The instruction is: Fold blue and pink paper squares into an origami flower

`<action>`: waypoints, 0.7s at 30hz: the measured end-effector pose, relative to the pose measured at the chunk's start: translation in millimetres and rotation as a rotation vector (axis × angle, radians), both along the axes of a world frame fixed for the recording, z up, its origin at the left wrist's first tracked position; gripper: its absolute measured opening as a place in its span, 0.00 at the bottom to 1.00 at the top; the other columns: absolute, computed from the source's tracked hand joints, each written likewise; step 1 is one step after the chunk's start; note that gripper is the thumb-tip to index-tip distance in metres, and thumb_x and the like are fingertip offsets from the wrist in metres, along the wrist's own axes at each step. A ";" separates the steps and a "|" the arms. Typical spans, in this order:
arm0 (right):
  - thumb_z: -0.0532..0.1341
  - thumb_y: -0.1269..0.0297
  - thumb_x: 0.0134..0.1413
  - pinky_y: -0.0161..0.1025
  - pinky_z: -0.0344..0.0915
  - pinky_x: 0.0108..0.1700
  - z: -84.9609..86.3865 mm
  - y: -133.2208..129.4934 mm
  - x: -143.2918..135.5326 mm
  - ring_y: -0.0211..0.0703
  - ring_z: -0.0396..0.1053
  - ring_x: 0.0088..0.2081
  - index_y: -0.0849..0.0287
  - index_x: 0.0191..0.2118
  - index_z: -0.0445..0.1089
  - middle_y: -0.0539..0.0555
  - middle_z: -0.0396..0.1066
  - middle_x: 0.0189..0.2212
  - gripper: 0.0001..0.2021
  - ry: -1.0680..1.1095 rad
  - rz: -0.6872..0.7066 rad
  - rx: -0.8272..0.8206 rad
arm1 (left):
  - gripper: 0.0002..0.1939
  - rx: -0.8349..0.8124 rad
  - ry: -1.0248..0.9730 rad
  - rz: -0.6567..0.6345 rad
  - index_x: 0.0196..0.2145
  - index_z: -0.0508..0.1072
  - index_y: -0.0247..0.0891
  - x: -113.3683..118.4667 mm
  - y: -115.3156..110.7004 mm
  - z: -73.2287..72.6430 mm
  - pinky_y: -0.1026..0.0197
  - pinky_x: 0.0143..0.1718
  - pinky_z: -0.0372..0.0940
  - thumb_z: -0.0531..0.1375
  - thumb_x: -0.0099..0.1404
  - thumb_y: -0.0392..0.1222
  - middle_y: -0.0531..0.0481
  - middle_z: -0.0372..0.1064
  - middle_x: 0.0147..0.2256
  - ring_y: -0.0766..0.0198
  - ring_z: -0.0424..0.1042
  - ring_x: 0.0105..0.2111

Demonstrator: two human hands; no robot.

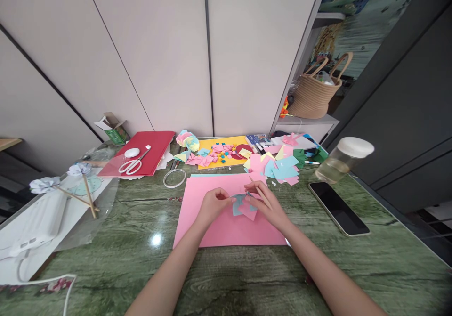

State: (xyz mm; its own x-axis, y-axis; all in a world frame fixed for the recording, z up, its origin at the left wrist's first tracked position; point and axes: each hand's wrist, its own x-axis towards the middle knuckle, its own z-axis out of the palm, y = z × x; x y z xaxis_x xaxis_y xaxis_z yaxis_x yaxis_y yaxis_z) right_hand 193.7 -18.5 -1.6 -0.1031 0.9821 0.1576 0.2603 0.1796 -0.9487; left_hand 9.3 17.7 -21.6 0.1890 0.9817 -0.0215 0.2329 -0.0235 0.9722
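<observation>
My left hand [213,206] is closed, its thumb and fingertips pinching the left edge of small blue and pink paper pieces [248,209]. My right hand [271,208] is closed too. A thin wooden stick [260,191] lies in it, slanting up to the left, and its fingertips touch the right side of the same papers. Both hands are over a large pink paper sheet [226,235], with a blue edge showing behind it. How the small pieces are joined or folded is partly hidden by the fingers.
Loose coloured paper squares [282,167] lie behind my right hand. Crumpled bits sit on a yellow sheet [205,147]. White scissors [131,166] rest on a red folder [158,151], near a tape roll [174,178]. A phone [337,207] and a lidded bottle [341,160] stand right.
</observation>
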 end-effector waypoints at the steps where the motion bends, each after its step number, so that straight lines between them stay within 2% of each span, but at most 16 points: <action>1: 0.57 0.58 0.48 0.40 0.63 0.43 0.0 -0.1 0.1 0.44 0.64 0.46 0.53 0.41 0.60 0.53 0.64 0.43 0.13 0.000 0.001 -0.002 | 0.14 0.004 0.002 -0.001 0.21 0.68 0.35 -0.1 0.0 -0.7 0.66 0.25 0.57 0.63 0.45 0.48 0.54 0.66 0.21 0.69 0.63 0.22; 9: 0.57 0.60 0.50 0.41 0.59 0.48 -0.6 0.1 1.4 0.43 0.63 0.47 0.53 0.41 0.60 0.52 0.64 0.42 0.11 0.000 0.009 0.038 | 0.11 0.045 0.045 0.010 0.24 0.73 0.35 -0.1 -1.2 -1.9 0.63 0.29 0.62 0.62 0.47 0.47 0.49 0.72 0.25 0.64 0.69 0.26; 21: 0.57 0.59 0.49 0.38 0.62 0.41 0.8 -0.9 -0.7 0.44 0.63 0.47 0.53 0.41 0.60 0.52 0.64 0.43 0.12 0.003 0.006 -0.015 | 0.07 0.119 0.089 0.087 0.25 0.75 0.37 1.3 0.2 -2.0 0.62 0.32 0.65 0.61 0.49 0.43 0.49 0.74 0.27 0.61 0.71 0.29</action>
